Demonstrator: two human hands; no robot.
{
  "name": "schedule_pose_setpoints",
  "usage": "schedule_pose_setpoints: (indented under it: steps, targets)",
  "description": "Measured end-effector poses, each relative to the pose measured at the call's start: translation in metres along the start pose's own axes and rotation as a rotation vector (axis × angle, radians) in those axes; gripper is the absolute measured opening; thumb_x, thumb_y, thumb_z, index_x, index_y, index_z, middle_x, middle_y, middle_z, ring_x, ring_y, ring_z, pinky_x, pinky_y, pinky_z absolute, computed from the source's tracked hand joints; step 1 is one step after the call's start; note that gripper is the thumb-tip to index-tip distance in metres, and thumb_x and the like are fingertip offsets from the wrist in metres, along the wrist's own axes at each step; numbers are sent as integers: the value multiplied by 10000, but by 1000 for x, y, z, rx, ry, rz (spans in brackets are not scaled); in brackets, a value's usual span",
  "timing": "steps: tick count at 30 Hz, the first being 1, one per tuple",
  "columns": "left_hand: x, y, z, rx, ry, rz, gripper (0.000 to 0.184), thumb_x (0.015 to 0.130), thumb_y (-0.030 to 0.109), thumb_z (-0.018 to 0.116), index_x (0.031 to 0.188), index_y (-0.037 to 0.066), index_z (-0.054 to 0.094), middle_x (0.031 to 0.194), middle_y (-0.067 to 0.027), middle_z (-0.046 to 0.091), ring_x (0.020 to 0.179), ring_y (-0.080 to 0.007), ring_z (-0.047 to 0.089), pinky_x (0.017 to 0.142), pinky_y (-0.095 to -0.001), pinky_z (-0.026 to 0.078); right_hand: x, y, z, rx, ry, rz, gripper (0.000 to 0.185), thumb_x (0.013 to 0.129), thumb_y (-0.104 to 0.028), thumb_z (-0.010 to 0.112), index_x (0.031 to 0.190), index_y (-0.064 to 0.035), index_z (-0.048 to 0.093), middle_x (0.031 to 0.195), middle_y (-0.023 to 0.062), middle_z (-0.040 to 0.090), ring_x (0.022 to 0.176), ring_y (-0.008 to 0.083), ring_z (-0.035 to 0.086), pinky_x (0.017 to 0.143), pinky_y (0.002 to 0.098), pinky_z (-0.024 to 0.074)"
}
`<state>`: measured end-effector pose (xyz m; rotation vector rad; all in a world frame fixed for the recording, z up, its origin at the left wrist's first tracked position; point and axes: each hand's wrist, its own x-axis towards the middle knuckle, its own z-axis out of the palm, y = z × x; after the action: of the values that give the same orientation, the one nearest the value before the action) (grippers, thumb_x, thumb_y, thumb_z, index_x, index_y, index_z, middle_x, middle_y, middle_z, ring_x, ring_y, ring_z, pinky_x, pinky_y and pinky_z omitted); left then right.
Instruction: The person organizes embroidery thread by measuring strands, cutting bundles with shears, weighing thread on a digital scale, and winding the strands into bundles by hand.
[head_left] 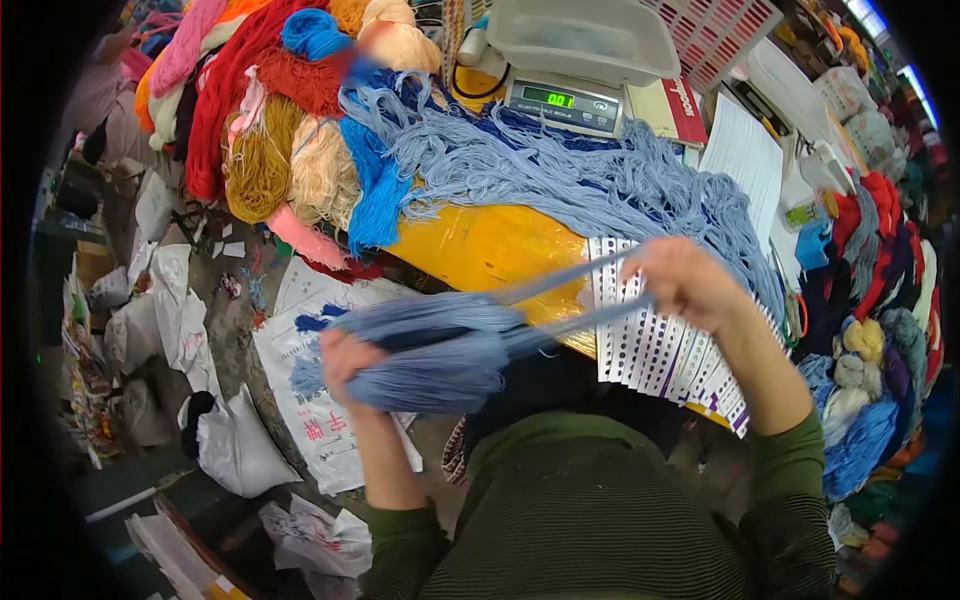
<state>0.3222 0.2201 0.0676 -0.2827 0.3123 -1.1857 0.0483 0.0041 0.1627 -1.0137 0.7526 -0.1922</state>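
A skein of grey-blue yarn [430, 375] is stretched between my two hands above the front of the table. My left hand [345, 365] is closed around the skein's thick looped end. Two thinner bundles of its strands run up to my right hand [680, 280], whose fingers are closed on them. Just beyond, a long heap of the same grey-blue yarn [540, 165] lies across the table, with darker blue yarn under it. Below my right hand are fanned cards with rows of holes [665, 350].
An electronic scale [568, 108] reads about 0.01 beneath a clear plastic bin [580, 40]. Colourful yarn hanks [260, 165] pile up at the left, and more yarn [860, 400] hangs at the right. A stuffed white bag [240, 445] stands on the littered floor.
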Motion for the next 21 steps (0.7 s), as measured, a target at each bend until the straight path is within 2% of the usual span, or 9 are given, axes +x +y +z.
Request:
schedule_pose_setpoints:
  steps: [2,4,6,8,10,13,15,18,21]
  targets:
    - [-37,99,-37,28,8,185,286,823,151,307,539,149,335,462,47,356,420,-53,373,489,-212,363,15,-15,-47,27,256,14,122,753,-162,502,753,-49,546,476,-82,314,348,27,208,313,170,175]
    - [-90,192,-78,1229,539,760,292,824,141,299,534,144,332,484,30,369,472,-57,387,530,-230,370,33,-33,-98,112,492,-72,91,752,-135,475,737,-77,545,472,-85,317,320,27,204,293,171,143]
    - [-171,341,-142,1423,387,686,254,800,128,316,550,128,357,517,0,394,533,-86,412,588,-269,378,47,-63,-144,130,597,-181,90,757,-140,471,749,-79,537,468,-77,319,320,23,217,291,170,137]
    - [-193,313,-98,529,702,910,240,765,127,342,525,132,328,517,3,371,541,-123,412,637,-303,377,56,-93,-196,132,606,-330,91,769,-151,473,757,-72,517,477,-68,341,329,23,231,286,174,142]
    - [-226,307,-77,519,696,1080,259,772,172,357,519,140,314,509,10,339,544,-139,400,665,-315,370,71,-138,-230,369,783,-457,120,797,-175,450,775,-72,506,510,-60,373,342,25,251,291,168,160]
    - [-249,313,-56,608,1052,1343,292,787,206,387,514,156,298,494,23,298,524,-132,377,661,-310,364,61,-176,-159,15,546,-448,148,816,-197,432,790,-72,508,565,-42,431,362,25,292,311,142,206]
    - [-231,268,-38,529,978,1381,297,794,201,417,517,154,322,478,29,285,491,-113,362,602,-285,369,62,-171,-67,-119,317,-398,139,809,-193,453,796,-68,511,586,-32,451,390,23,329,335,120,233]
    - [-223,242,-73,446,433,918,283,801,169,451,537,141,353,449,54,247,418,-67,301,463,-215,324,60,-216,-24,-442,-1,-516,144,807,-162,472,813,-22,503,643,7,497,480,31,428,384,117,325]
    - [-203,215,-97,368,454,831,198,835,155,410,678,55,477,411,69,233,357,-34,263,366,-169,271,70,-285,-69,-114,45,-608,185,836,-93,402,852,81,460,836,153,522,725,171,550,653,222,498]
